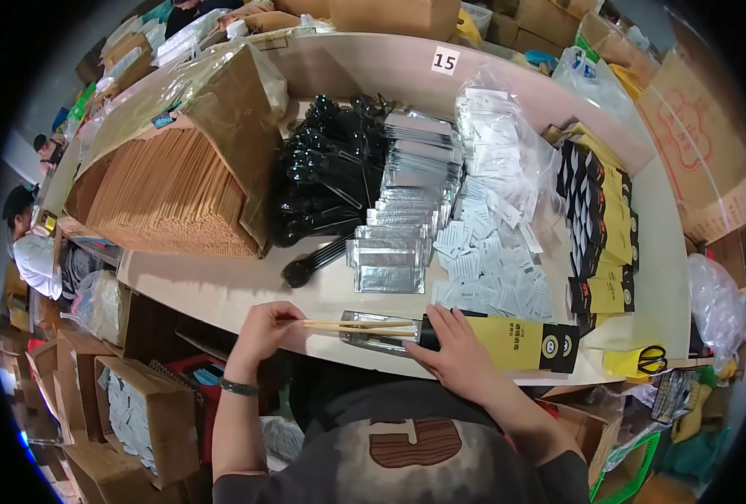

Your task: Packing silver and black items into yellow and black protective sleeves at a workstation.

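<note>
My left hand (262, 332) pinches the ends of a pair of wooden chopsticks (327, 325) at the table's front edge. Their other ends lie over a silver foil packet (364, 338) at the opening of a yellow and black paper sleeve (520, 340). My right hand (461, 353) rests on the sleeve near its dark opening, fingers spread and pressing it to the table. Whether the packet is partly inside the sleeve is hidden by that hand. Behind them lie rows of silver foil packets (390, 277) and black plastic spoons (327, 160).
A cardboard box (222, 101) packed with wooden chopsticks stands at left. Small white sachets (499, 269) spill from a clear bag (541, 160). Stacked yellow and black sleeves (604, 227) lie at right. Black-handled scissors (651, 359) sit near the right edge; a raised rim (373, 59) borders the table's back.
</note>
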